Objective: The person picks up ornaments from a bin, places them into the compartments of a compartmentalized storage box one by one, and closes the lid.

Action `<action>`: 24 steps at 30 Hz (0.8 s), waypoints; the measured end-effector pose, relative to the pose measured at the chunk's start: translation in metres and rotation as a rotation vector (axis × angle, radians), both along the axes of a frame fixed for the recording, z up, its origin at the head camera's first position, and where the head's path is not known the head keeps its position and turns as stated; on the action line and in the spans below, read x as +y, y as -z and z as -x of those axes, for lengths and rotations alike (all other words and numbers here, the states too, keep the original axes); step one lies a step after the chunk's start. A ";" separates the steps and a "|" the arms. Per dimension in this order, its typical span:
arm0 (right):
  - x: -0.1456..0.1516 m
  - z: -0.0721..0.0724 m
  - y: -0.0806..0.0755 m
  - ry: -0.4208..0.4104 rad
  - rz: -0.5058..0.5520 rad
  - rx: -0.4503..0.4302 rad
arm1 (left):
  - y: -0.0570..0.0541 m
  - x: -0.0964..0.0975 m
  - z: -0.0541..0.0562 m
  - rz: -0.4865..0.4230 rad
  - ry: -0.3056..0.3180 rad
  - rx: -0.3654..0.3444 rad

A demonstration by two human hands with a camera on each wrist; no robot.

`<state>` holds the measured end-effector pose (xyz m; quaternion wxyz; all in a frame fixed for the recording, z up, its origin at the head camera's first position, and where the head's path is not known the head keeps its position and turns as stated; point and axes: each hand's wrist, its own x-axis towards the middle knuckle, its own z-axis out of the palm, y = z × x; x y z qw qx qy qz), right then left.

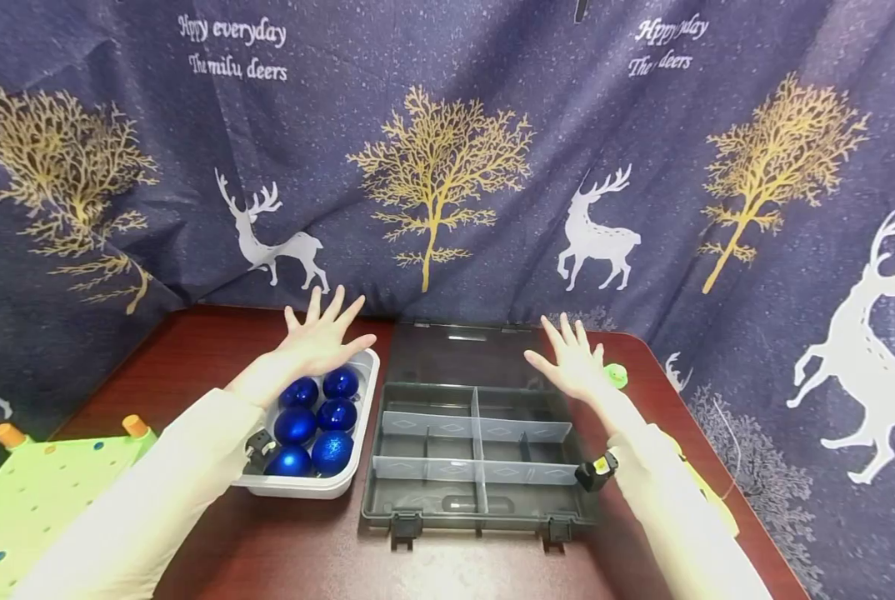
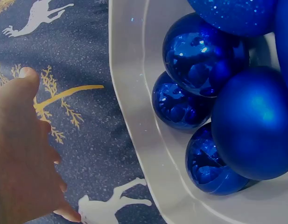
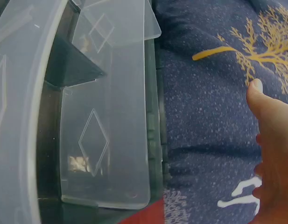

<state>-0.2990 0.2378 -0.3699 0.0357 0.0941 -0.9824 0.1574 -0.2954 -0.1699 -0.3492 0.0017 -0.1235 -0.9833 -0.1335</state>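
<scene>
My left hand [image 1: 322, 340], fingers spread, hovers over the far end of a white tray [image 1: 368, 400] that holds several shiny and matt blue ball ornaments [image 1: 295, 425]. In the left wrist view the balls [image 2: 253, 122] lie beside the tray wall, and that hand has nothing in it. My right hand [image 1: 577, 367] is also spread and bare, above the far right corner of a dark clear divider box [image 1: 425, 473]. Its lid [image 1: 447, 354] lies folded back, and pale dividers [image 3: 104, 140] split the inside into compartments.
A light green pegged board [image 1: 57, 483] with orange knobs stands at the left front. A small green toy [image 1: 616, 375] sits beyond my right wrist, and a yellow object [image 1: 717, 500] is partly hidden by my right sleeve. A dark patterned cloth [image 1: 447, 167] hangs behind the red-brown table [image 1: 290, 550].
</scene>
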 end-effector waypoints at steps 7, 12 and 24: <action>0.017 0.001 0.011 -0.015 0.096 -0.029 | 0.001 -0.006 0.004 -0.062 0.002 0.023; 0.026 0.001 0.018 -0.048 0.260 -0.042 | 0.000 -0.011 0.007 -0.176 -0.010 0.107; 0.048 -0.004 0.031 -0.071 0.717 -0.165 | 0.005 -0.033 0.009 -0.364 0.004 0.110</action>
